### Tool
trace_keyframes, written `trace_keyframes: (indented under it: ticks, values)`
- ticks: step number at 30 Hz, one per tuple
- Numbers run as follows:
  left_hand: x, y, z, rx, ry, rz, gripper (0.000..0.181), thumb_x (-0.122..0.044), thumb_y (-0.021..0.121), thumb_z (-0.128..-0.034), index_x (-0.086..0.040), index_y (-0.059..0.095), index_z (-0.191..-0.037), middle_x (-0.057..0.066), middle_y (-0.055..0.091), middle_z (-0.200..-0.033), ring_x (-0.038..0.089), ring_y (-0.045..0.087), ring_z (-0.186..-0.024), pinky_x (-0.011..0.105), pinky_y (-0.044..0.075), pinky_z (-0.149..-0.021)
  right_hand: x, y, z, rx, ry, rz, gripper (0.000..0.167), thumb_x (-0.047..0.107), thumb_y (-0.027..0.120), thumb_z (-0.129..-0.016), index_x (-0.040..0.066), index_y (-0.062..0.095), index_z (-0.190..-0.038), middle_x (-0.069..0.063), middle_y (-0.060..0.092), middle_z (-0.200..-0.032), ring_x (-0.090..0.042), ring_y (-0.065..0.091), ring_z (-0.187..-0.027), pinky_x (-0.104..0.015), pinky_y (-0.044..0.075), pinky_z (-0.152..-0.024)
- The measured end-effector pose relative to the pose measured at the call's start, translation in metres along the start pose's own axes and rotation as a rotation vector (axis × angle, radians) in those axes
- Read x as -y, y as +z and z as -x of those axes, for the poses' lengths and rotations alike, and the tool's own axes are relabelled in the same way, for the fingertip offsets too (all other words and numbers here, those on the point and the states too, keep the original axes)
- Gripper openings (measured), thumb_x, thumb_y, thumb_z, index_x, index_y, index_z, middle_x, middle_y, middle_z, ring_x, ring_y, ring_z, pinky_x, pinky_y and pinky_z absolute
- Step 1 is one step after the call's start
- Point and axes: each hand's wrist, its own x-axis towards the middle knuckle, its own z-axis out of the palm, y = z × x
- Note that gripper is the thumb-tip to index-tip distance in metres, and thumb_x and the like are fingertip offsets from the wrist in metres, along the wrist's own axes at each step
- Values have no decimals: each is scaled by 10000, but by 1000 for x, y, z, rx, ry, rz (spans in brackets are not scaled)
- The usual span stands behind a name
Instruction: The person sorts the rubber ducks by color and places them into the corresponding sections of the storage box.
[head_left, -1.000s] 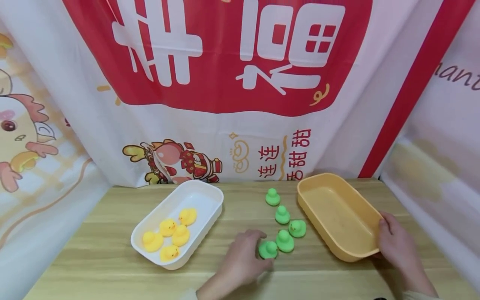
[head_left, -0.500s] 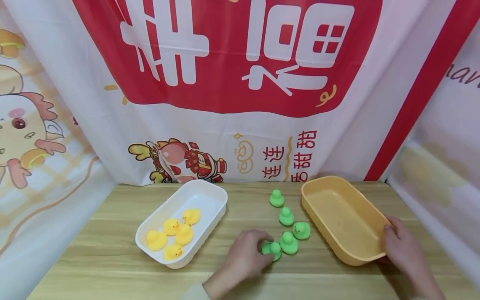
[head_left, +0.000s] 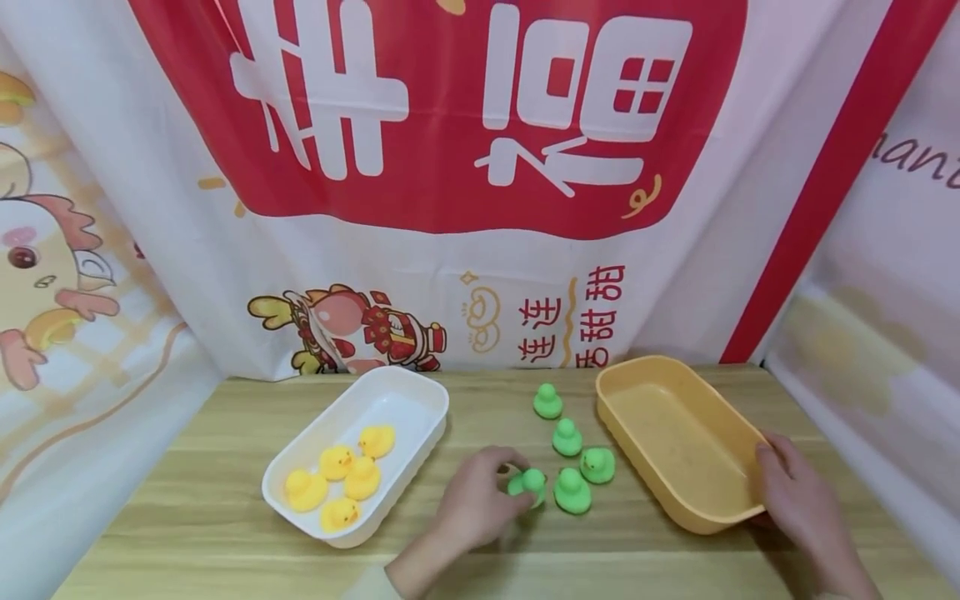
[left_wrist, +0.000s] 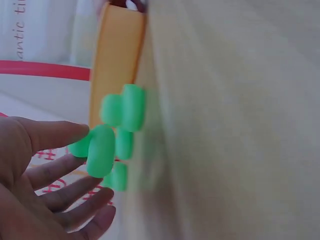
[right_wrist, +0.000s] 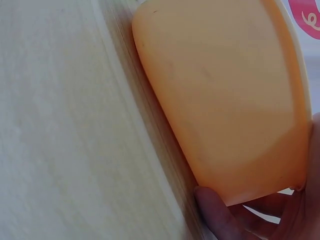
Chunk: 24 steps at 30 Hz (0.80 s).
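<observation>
While the left hand [head_left: 480, 497] is pinching a green duck [head_left: 533, 482] above the counter [head_left: 600, 571], other fingers [left_wrist: 85, 207] loosely spread, the right hand [head_left: 802, 497] is gripping the orange tub [head_left: 678, 446]; presumably light and soft, the duck is needing only gentle pressure about its body.

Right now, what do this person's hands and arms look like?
The left hand and right hand are bare; no gloves or rings show. The head view catches a pale left sleeve at its bottom edge; the right side shows too little to tell.
</observation>
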Motion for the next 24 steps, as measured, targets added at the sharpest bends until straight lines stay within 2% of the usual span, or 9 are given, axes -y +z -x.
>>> trace_keyframes:
  ticks: [4,10,15,21,24]
  values:
    - [-11,-4,-5,20,25,74,222,-184,890,-856,-154,789,-1051,57,788,-1131,298,715,-1117,516,598,-954,0,-3,2,33,23,16,645,411,203,-1166,-24,312,-1631,-445,340,-1594,-683,404,-1375,-774,400,-1072]
    - [-24,-7,-9,27,10,195,249,-191,881,-871,-151,784,-1097,21,785,-1112,191,706,-1070,376,630,-881,-1,-2,-3,70,46,17,710,479,192,-1161,-16,245,-1667,-440,279,-1625,-692,350,-1409,-787,365,-1104]
    - [-42,-2,-19,55,14,295,272,-168,883,-867,-117,779,-1113,16,776,-1073,139,697,-1011,250,607,-848,-4,-2,-3,55,50,2,707,486,208,-1159,-3,263,-1667,-436,298,-1620,-682,391,-1382,-775,396,-1077]
    - [-68,9,-39,92,29,340,241,-163,896,-864,-146,794,-1082,-46,765,-1023,60,672,-957,236,574,-880,-1,-2,-5,28,40,-2,690,483,246,-1159,3,302,-1652,-428,313,-1620,-683,373,-1399,-780,364,-1112]
    - [-79,18,-49,114,23,336,233,-172,909,-855,-163,793,-1057,-80,761,-1007,39,660,-946,237,545,-896,2,-2,-3,20,43,-9,689,485,270,-1158,3,321,-1647,-423,331,-1618,-672,390,-1397,-762,390,-1093]
